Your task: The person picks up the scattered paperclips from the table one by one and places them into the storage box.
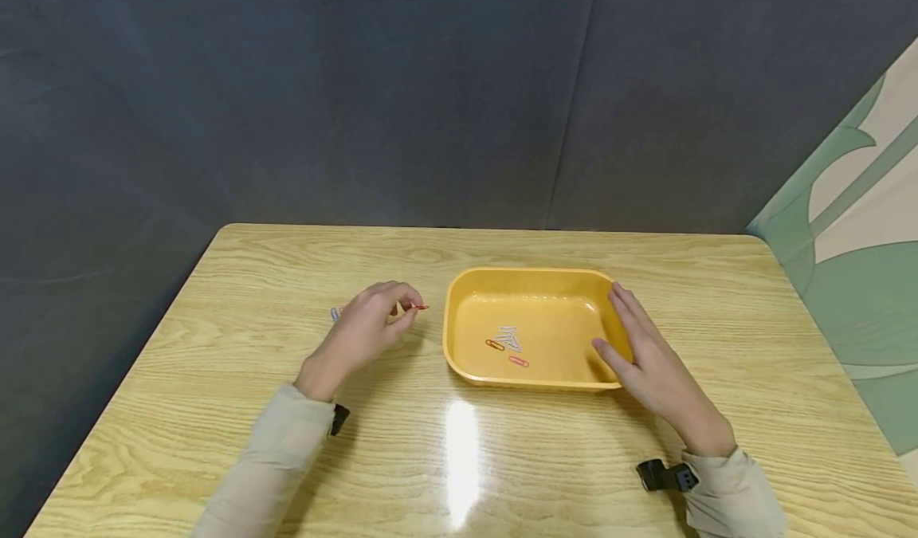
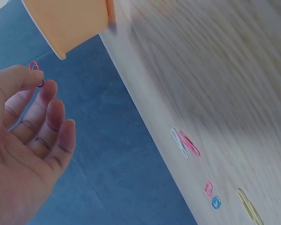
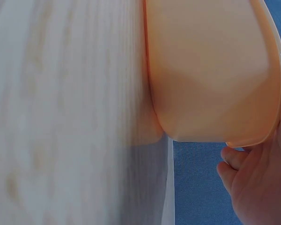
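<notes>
Your left hand [image 1: 364, 324] pinches a small red wire paper clip [image 1: 421, 307] between thumb and index finger, just left of a yellow rounded rectangular tray [image 1: 559, 327] with a glossy inside; the clip is above the worktop [image 1: 215, 442] and outside the tray. In the left wrist view, your other three fingers are loosely bent and hold nothing. Your right hand [image 1: 645, 363] is spread at the tray's right end, its fingers fairly straight along the rim and its thumb apart from them, reaching over the inside.

On the tray floor, left of its middle, you have a small cluster of whitish wire paper clips [image 1: 509, 337], an orange-brown wire paper clip [image 1: 495, 345] just beside it and a pink wire paper clip [image 1: 519, 361] nearer you.

Your left wrist view shows more clips lying on the wood-grained worktop: a long white one [image 2: 179, 143] against a long pink one [image 2: 189, 143], a smaller pink one [image 2: 208, 188] near a blue one [image 2: 216, 202], and yellowish wire clips [image 2: 248, 206] off to the side.

Pale sleeves [image 1: 276, 442] cover your forearms. Beyond the worktop hangs a dark blue-grey cloth [image 1: 402, 100], with a green-and-beige patterned cloth [image 1: 868, 283] at right.
</notes>
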Demonstrator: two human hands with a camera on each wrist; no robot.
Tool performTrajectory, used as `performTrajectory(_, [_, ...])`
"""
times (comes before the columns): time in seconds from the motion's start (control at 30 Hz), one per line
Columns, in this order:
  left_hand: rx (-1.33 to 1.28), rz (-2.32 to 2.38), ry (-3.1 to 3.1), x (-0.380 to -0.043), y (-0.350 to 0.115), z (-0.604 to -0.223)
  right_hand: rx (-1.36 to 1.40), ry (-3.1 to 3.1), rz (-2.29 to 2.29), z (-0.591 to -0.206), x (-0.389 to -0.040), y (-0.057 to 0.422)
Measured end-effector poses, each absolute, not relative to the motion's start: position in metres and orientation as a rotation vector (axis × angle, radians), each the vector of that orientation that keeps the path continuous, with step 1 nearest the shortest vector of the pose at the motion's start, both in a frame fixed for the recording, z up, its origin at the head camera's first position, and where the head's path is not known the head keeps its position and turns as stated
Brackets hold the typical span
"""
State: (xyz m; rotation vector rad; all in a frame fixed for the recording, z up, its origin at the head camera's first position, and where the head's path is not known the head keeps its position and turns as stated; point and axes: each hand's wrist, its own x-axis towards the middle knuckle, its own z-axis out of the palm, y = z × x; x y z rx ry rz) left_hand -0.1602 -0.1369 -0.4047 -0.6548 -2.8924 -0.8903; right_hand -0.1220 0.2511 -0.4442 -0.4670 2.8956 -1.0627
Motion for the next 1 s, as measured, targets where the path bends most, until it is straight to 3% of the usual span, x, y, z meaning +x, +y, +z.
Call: performTrajectory(1.0, [-0.752,-0.969,-2.877,-0.163,-0.092,-0.402,-0.484,2.895,-1.085,-0.443,-0.123,0.251])
